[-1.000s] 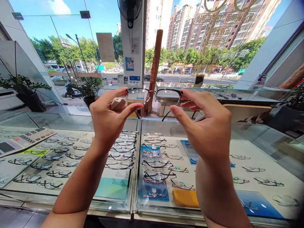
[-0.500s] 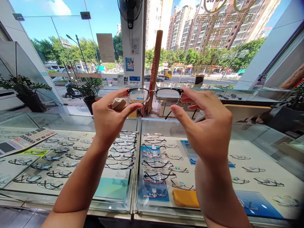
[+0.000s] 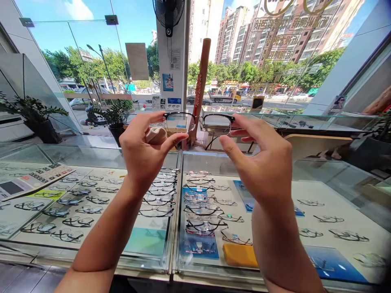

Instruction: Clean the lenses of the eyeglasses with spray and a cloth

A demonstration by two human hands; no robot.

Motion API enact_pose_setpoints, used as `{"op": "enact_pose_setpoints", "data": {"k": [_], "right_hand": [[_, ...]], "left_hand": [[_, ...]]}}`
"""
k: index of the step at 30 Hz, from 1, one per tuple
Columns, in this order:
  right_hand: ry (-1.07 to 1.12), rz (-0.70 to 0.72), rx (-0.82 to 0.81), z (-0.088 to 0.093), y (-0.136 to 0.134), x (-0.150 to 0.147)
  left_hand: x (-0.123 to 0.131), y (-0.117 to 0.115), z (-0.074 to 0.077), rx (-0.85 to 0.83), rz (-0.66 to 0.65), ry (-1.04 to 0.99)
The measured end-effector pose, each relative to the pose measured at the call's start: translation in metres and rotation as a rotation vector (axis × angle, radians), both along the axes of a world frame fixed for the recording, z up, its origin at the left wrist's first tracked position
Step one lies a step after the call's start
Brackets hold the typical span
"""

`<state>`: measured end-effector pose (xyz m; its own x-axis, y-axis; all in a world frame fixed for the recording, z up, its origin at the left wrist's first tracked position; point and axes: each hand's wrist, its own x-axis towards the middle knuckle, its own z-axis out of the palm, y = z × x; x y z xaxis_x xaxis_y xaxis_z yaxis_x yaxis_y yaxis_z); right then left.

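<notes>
A pair of browline eyeglasses (image 3: 198,124) with dark upper rims and a thin metal lower edge is held up in front of me at eye level, lenses facing me. My left hand (image 3: 143,156) pinches the left lens end between thumb and fingers. My right hand (image 3: 259,162) grips the right end the same way. A crumpled beige cloth (image 3: 156,135) shows just past my left thumb; I cannot tell whether that hand holds it.
Below my hands lies a glass display counter (image 3: 180,160) holding rows of eyeglass frames (image 3: 157,210), a yellow case (image 3: 240,255) and a printed card (image 3: 36,181). Beyond stand a wooden post (image 3: 200,89), potted plants (image 3: 114,118) and shop windows facing a street.
My left hand has shifted slightly toward the middle with the eyeglasses staying at about the same height. The whole view has drifted a little, and a yellow truck has moved along the street outside.
</notes>
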<state>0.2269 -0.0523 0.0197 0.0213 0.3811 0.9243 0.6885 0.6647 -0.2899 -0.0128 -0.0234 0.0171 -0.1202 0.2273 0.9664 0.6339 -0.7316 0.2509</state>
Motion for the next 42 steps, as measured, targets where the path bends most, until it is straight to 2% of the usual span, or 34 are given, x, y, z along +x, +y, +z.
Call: {"op": "enact_pose_setpoints", "data": {"k": [12,27,42], "right_hand": [[0.018,-0.018,-0.014,0.0009,0.0006,-0.0007],[0.018,-0.053,0.019,0.0029,-0.0045,-0.0021],[0.021,-0.045,0.014,0.0037,-0.0073,-0.0028]], "left_hand": [[0.003,-0.0036,0.0003,0.001,0.049,0.039],[0.0047,-0.0023,0.0014,-0.045,-0.027,-0.013],[0.0026,-0.0015,0.0006,-0.04,-0.016,0.003]]}}
